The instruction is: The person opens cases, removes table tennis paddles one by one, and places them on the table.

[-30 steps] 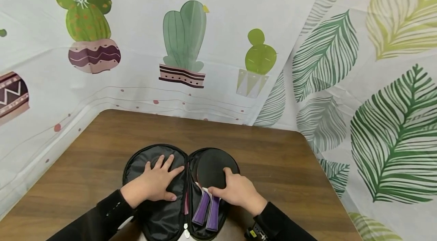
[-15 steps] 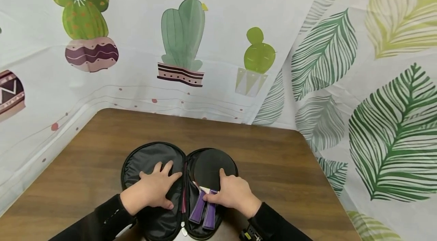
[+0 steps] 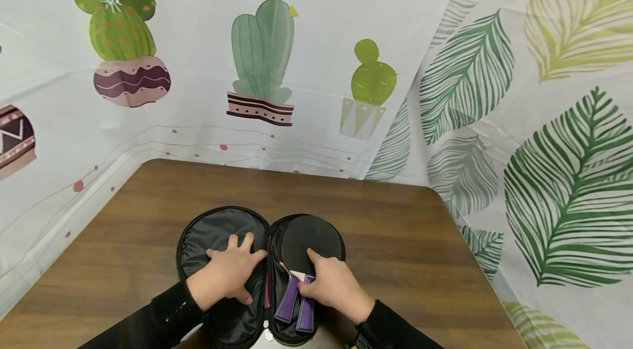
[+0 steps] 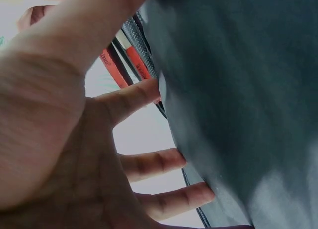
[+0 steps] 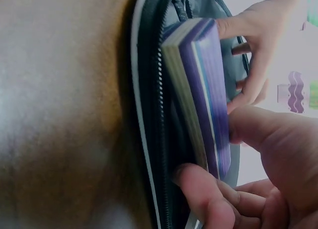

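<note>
The right hand [image 3: 336, 286] has a narrow grip, pinching a ping-pong paddle [image 3: 299, 239] near its purple handle [image 3: 306, 315]. It lies with another paddle [image 3: 287, 305] in the black case [image 3: 285, 332] on the bench [image 3: 381, 217]. The left hand [image 3: 225, 275] spreads across the flap [image 3: 217, 228]. This looks like the gripping step; the next move likely needs a tight pinch.

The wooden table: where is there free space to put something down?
The table is bare between the open case and the printed cloth, also outward of each sleeve. Crowded: the case, with the left hand on one half and the right hand on paddles in the other.
</note>
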Demonstrator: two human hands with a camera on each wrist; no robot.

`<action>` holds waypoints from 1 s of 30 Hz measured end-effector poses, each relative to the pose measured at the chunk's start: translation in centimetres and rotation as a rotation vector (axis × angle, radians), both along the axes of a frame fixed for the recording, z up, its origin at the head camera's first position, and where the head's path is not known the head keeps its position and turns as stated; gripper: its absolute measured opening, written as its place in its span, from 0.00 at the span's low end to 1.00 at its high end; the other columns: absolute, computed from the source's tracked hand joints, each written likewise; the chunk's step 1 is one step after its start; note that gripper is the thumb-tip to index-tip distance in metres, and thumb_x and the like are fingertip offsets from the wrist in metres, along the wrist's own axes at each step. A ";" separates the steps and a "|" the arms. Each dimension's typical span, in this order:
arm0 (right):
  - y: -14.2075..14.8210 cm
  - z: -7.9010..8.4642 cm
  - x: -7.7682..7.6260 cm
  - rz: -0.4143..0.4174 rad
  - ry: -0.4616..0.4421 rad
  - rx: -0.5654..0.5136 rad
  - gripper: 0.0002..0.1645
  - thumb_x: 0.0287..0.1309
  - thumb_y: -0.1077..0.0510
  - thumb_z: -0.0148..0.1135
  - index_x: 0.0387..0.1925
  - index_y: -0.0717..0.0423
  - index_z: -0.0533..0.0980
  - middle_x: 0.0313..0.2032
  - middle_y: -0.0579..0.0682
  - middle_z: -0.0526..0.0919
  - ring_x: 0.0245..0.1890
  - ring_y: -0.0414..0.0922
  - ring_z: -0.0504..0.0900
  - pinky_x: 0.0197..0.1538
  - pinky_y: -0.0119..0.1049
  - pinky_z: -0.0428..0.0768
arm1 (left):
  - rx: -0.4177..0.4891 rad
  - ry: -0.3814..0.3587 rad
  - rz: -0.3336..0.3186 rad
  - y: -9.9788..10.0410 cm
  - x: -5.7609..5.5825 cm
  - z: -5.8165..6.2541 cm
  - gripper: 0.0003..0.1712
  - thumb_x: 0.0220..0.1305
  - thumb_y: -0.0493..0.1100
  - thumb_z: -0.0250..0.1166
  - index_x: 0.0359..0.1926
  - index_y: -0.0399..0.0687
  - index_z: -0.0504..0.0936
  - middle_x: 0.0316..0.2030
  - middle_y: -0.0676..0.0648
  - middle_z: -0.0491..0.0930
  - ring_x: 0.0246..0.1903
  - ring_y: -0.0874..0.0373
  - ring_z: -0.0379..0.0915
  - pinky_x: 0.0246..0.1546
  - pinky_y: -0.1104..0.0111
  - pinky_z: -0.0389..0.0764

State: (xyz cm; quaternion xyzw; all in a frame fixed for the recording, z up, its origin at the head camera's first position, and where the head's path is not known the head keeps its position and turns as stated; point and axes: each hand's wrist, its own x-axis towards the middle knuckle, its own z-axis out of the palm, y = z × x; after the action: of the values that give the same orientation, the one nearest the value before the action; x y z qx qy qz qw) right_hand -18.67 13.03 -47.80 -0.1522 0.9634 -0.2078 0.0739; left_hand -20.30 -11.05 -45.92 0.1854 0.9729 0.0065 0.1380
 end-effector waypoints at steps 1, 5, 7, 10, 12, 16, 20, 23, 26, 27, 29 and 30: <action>-0.1 0.0 0.0 -0.002 0.003 0.001 0.47 0.51 0.44 0.69 0.71 0.57 0.68 0.11 0.42 0.71 0.09 0.39 0.65 0.18 0.32 0.66 | -0.002 0.000 0.001 0.0 0.0 0.0 0.56 0.34 0.61 0.85 0.67 0.57 0.72 0.68 0.36 0.59 0.66 0.27 0.55 0.39 0.21 0.67; -0.2 -0.2 0.1 -0.013 0.007 -0.009 0.46 0.51 0.44 0.69 0.70 0.56 0.69 0.11 0.43 0.71 0.09 0.39 0.64 0.17 0.32 0.66 | 0.007 0.006 -0.001 -0.1 0.1 -0.1 0.55 0.34 0.61 0.85 0.66 0.57 0.73 0.68 0.35 0.59 0.65 0.27 0.56 0.39 0.21 0.66; -0.2 -0.4 0.0 -0.022 0.016 -0.005 0.46 0.49 0.44 0.70 0.70 0.56 0.70 0.14 0.45 0.76 0.10 0.39 0.66 0.19 0.33 0.68 | 0.010 0.008 -0.001 -0.1 0.1 -0.2 0.55 0.33 0.60 0.85 0.66 0.57 0.73 0.68 0.35 0.59 0.65 0.26 0.55 0.39 0.21 0.66; -0.3 -0.6 0.0 -0.049 0.020 -0.007 0.49 0.47 0.43 0.71 0.69 0.57 0.68 0.20 0.49 0.81 0.14 0.39 0.71 0.22 0.35 0.73 | 0.004 0.013 -0.003 -0.1 0.1 -0.4 0.55 0.33 0.60 0.86 0.66 0.56 0.73 0.68 0.35 0.58 0.65 0.25 0.55 0.39 0.21 0.66; -0.2 -0.7 0.0 -0.073 0.018 -0.016 0.50 0.47 0.43 0.72 0.70 0.58 0.66 0.23 0.50 0.83 0.16 0.40 0.73 0.23 0.36 0.74 | -0.010 0.015 -0.002 0.0 0.0 -0.5 0.55 0.33 0.60 0.85 0.66 0.56 0.73 0.68 0.34 0.58 0.66 0.25 0.55 0.39 0.21 0.67; 0.1 -0.8 0.1 -0.123 0.072 -0.056 0.53 0.45 0.45 0.72 0.71 0.57 0.62 0.16 0.46 0.77 0.13 0.40 0.71 0.21 0.36 0.71 | -0.035 0.008 0.004 0.4 -0.1 -0.5 0.55 0.34 0.59 0.85 0.66 0.55 0.72 0.69 0.34 0.57 0.66 0.24 0.54 0.40 0.21 0.67; 0.7 -0.9 0.2 -0.146 0.160 -0.062 0.51 0.44 0.47 0.72 0.70 0.56 0.64 0.11 0.40 0.69 0.10 0.39 0.66 0.20 0.36 0.66 | -0.043 0.016 -0.005 0.8 -0.1 -0.4 0.54 0.34 0.59 0.85 0.65 0.54 0.73 0.69 0.33 0.56 0.66 0.24 0.54 0.39 0.22 0.68; 1.0 -1.2 0.2 -0.117 0.179 -0.069 0.44 0.45 0.47 0.71 0.65 0.57 0.71 0.10 0.37 0.66 0.09 0.36 0.63 0.18 0.34 0.65 | -0.045 0.022 -0.004 0.9 0.0 -0.4 0.54 0.33 0.58 0.86 0.64 0.53 0.73 0.69 0.33 0.56 0.66 0.23 0.54 0.39 0.22 0.68; 1.4 -1.5 0.2 -0.078 0.216 -0.074 0.34 0.47 0.48 0.70 0.57 0.56 0.80 0.08 0.34 0.63 0.08 0.32 0.59 0.15 0.31 0.61 | -0.040 0.018 0.004 0.8 0.1 -0.3 0.53 0.33 0.57 0.86 0.63 0.53 0.73 0.68 0.33 0.56 0.66 0.23 0.54 0.39 0.22 0.68; 1.5 -1.5 0.2 -0.066 0.236 -0.071 0.30 0.47 0.49 0.70 0.54 0.55 0.82 0.08 0.34 0.63 0.08 0.32 0.58 0.14 0.30 0.60 | -0.036 0.016 0.006 0.8 0.2 -0.3 0.53 0.33 0.56 0.86 0.64 0.53 0.73 0.68 0.33 0.56 0.66 0.23 0.54 0.39 0.22 0.68; 1.8 -1.5 0.1 -0.043 0.301 -0.041 0.25 0.48 0.50 0.70 0.49 0.55 0.85 0.10 0.36 0.69 0.09 0.32 0.61 0.15 0.30 0.61 | -0.031 0.013 0.007 0.7 0.2 -0.2 0.53 0.33 0.56 0.86 0.64 0.53 0.73 0.68 0.32 0.56 0.66 0.23 0.53 0.40 0.21 0.67; 1.9 -1.4 0.0 -0.033 0.344 -0.018 0.24 0.48 0.50 0.70 0.48 0.55 0.85 0.12 0.38 0.75 0.11 0.33 0.65 0.16 0.31 0.65 | -0.030 0.010 0.008 0.7 0.2 -0.2 0.53 0.34 0.56 0.86 0.64 0.52 0.73 0.68 0.32 0.56 0.66 0.22 0.53 0.40 0.21 0.67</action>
State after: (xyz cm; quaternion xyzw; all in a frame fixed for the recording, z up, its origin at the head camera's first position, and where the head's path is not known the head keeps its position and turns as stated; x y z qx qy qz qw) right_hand -18.68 14.97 -49.22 -0.1705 0.9623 -0.1887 -0.0966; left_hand -20.06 -10.36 -46.13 0.1796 0.9743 -0.0083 0.1358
